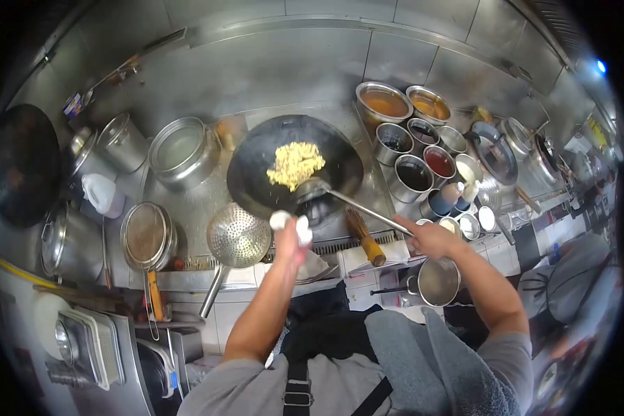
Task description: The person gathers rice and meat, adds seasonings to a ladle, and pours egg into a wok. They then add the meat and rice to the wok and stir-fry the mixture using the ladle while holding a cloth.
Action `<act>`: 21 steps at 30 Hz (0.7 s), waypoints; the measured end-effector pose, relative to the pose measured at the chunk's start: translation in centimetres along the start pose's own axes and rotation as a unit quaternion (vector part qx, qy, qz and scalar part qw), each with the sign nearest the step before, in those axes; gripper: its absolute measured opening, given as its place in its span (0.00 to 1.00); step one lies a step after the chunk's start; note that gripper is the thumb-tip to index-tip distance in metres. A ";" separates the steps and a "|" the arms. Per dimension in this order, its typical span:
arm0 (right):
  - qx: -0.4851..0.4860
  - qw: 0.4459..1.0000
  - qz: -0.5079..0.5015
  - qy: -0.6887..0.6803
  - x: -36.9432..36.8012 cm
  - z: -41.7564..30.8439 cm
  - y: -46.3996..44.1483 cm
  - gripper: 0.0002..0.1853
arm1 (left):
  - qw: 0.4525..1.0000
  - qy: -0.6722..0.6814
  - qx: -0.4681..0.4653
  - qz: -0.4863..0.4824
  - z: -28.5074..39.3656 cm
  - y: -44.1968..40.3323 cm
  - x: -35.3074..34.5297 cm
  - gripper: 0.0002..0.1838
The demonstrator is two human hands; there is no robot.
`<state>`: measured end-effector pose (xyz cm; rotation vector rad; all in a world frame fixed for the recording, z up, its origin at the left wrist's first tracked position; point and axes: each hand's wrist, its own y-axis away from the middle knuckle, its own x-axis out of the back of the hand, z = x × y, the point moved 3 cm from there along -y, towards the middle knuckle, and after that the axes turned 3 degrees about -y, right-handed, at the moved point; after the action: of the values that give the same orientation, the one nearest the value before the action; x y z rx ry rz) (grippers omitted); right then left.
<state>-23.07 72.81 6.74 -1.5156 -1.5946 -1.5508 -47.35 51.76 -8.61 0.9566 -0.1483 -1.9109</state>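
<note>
My left hand [293, 243] is closed on a white cloth [303, 230] at the near edge of a black wok [246, 170]. Yellowish chopped food [296, 165] lies in the wok. My right hand [433, 239] grips the long metal handle of a ladle [367, 211], whose bowl rests in the wok just below the food. Left of my left hand sits a perforated strainer [238, 236]. Between my hands lies a bamboo brush [365, 239] with a yellow handle.
Sauce containers [413, 173] and two bowls of amber liquid [384, 104] stand right of the wok. Left are a large pot [180, 152], a mesh strainer [145, 236] and a white jug [104, 194]. A small pot [438, 282] sits below my right hand. Another person [575, 277] is at far right.
</note>
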 end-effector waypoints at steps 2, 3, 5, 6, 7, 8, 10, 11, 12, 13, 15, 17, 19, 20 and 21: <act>0.040 0.998 -0.037 0.023 2.1 0.0 0.2 0.41 | 0.999 0.013 0.013 0.028 1.0 2.4 -2.1 0.09; 0.041 0.998 -0.042 -0.003 1.7 1.0 -1.9 0.40 | 0.998 0.023 0.024 0.059 1.3 2.9 -2.3 0.10; 0.007 0.998 -0.059 -0.017 3.0 -0.9 -4.7 0.41 | 0.998 -0.025 0.034 0.041 2.7 -1.3 -2.6 0.11; 0.018 1.000 -0.012 0.017 1.0 0.2 -7.9 0.42 | 0.997 -0.059 0.053 0.016 2.1 -4.1 -1.7 0.12; 0.029 0.998 0.034 0.051 -0.9 1.3 -11.1 0.43 | 0.995 -0.076 0.051 0.042 1.0 -5.3 -0.6 0.12; 0.031 0.997 0.038 0.053 -0.5 -0.3 -11.1 0.43 | 0.996 -0.072 0.026 0.047 0.8 -3.2 -0.4 0.12; -0.071 0.991 0.065 0.088 -1.3 -3.3 -10.8 0.45 | 0.996 -0.085 -0.014 -0.007 -3.1 -3.2 4.1 0.12; -0.075 0.989 0.096 0.081 -1.7 -3.9 -10.2 0.46 | 0.997 -0.055 -0.047 0.003 -5.7 -2.7 6.4 0.14; -0.074 0.989 0.098 0.083 -1.7 -4.2 -9.2 0.46 | 0.998 -0.045 -0.027 0.043 -5.9 1.0 6.1 0.17; -0.066 0.989 0.104 0.078 -1.3 -4.0 -7.9 0.45 | 0.996 -0.049 -0.066 0.020 -7.6 1.3 7.5 0.17; -0.080 0.994 0.068 0.040 0.1 -4.3 -4.3 0.43 | 0.998 -0.019 -0.042 0.045 -4.5 4.9 4.7 0.17; -0.101 0.995 0.011 0.010 -0.9 -3.9 -2.0 0.42 | 0.998 0.005 0.018 0.068 1.0 4.2 1.9 0.13; -0.030 0.990 0.040 -0.131 -2.9 -2.6 -0.5 0.40 | 0.997 -0.007 0.062 0.036 4.7 0.9 0.2 0.11; 0.042 0.977 0.084 -0.190 -4.9 -1.6 -1.3 0.38 | 0.997 -0.036 0.072 0.011 4.9 -1.2 0.0 0.11; 0.087 0.973 0.138 -0.166 -7.2 -0.4 -3.6 0.38 | 0.997 -0.029 0.070 0.006 4.2 -3.3 0.5 0.11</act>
<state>-24.26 70.56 -0.87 -1.8742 -1.5594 -1.0200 -52.60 51.97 -7.61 0.9904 -0.3249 -1.9377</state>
